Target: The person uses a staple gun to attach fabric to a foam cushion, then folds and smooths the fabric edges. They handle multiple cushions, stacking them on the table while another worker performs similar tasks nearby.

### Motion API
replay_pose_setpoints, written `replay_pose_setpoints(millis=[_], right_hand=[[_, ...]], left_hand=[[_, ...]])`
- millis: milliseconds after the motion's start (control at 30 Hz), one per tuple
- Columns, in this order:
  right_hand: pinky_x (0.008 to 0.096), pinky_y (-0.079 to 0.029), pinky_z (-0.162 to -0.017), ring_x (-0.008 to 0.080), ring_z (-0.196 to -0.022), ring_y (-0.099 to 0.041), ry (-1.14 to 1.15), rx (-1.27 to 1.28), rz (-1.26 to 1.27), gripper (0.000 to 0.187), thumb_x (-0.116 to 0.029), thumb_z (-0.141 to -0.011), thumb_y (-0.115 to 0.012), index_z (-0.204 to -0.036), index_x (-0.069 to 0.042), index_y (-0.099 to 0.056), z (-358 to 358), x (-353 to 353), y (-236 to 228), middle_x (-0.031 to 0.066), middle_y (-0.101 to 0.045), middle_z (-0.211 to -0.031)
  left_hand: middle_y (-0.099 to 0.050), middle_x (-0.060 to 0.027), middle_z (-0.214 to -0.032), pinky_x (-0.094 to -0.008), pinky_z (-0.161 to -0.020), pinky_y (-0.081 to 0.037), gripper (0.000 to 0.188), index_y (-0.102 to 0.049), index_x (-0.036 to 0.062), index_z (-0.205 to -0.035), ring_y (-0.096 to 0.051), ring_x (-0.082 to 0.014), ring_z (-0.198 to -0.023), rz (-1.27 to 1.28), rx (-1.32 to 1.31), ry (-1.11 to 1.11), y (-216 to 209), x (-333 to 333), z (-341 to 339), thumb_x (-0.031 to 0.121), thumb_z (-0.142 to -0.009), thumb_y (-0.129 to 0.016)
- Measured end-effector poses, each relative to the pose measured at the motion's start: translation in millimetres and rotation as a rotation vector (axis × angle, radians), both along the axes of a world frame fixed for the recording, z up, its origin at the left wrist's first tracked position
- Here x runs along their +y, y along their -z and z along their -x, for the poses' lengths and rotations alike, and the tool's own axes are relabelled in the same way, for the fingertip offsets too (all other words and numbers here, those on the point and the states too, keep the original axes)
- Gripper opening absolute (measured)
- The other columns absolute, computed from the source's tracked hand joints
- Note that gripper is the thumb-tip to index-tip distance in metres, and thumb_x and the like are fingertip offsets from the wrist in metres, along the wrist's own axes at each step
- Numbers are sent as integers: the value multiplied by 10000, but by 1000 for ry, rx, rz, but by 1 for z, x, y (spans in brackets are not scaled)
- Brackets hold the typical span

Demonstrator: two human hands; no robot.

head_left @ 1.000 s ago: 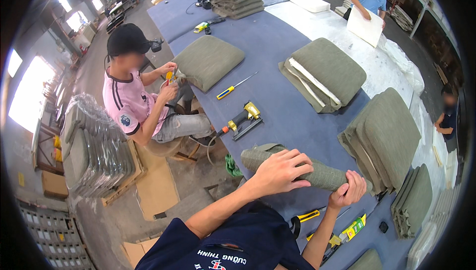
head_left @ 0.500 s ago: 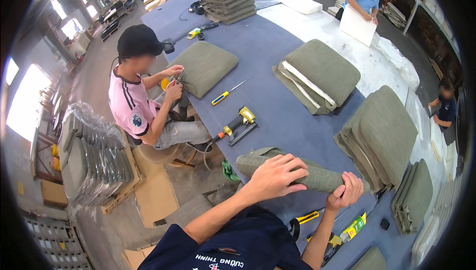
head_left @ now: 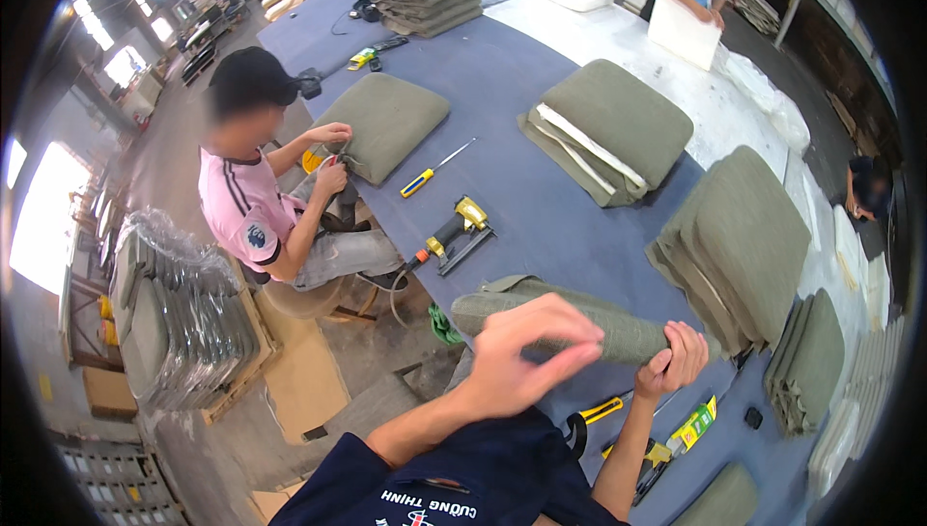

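Observation:
A grey-green fabric-covered seat cushion [head_left: 628, 333] stands tilted up on its edge at the near side of the table, in front of me. My right hand [head_left: 679, 362] wraps its fingers round the cushion's right end, thumb against the near face. Over the cushion's middle, my left hand [head_left: 531, 352] has thumb and fingertips drawn together in a pinch. Whatever lies between those tips, if anything, is too small to make out. The left hand covers part of the cushion's near face. Beyond the cushion lies a yellow and black staple gun [head_left: 459, 235] with an orange hose fitting.
A yellow screwdriver [head_left: 420, 181], a yellow utility knife [head_left: 603, 410] and a green-yellow packet [head_left: 693, 426] lie on the blue-covered table [head_left: 541, 227]. Covered cushions [head_left: 739, 236] are stacked at right. A co-worker in pink [head_left: 253, 203] sits at left, working on another cushion [head_left: 391, 125].
My left hand has gone from lying spread on the cushion to a raised pinch over it. My right hand keeps its grip. The whole view has shifted slightly.

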State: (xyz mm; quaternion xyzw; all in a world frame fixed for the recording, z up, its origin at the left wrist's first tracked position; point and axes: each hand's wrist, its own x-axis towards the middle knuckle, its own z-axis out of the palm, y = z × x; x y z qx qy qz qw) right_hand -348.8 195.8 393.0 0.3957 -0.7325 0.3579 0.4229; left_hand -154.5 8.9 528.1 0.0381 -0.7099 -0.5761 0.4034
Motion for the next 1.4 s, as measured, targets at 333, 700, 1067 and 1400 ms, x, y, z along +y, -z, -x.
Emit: replay_pose_setpoints(millis=[333, 700, 1067, 1400], right_hand=[[464, -469, -1001, 299, -919, -734, -7, -17, 12, 335, -241, -976, -473, -940, -34, -734, 2, -1, -1, 104, -762, -948], [471, -466, -1010, 306, -934, -736, -2, -10, 9, 348, -242, -987, -464, -947, -26, -734, 1, 3, 2, 109, -764, -957], [481, -472, -1007, 313, -939, -733, -1, 3, -16, 335, -234, -981, -458, -963, -32, -725, -4, 9, 2, 116, -762, -965], [455, -455, -1016, 294, -923, -731, 10, -20, -7, 348, -268, -988, -460, -927, -48, -722, -6, 13, 4, 94, -761, -942]], left_hand=[[-744, -29, -1071, -408, -892, -571, 170, -606, 39, -1154, -704, -143, -965, -136, 785, 37, -103, 95, -70, 26, -985, -615], [-736, 91, -1215, -409, -1025, -531, 442, -509, 129, -1475, -685, -34, -1135, -215, 773, -45, -110, 94, -54, 102, -1045, -610], [-694, 32, -1362, -429, -1153, -423, 407, -542, 160, -1473, -634, -107, -1295, -72, 980, -26, -75, 91, -57, 167, -1070, -599], [-728, -206, -1206, -443, -1002, -505, 361, -622, 23, -1359, -730, -326, -1086, -37, 747, 146, -78, 83, -52, 230, -1096, -486]])
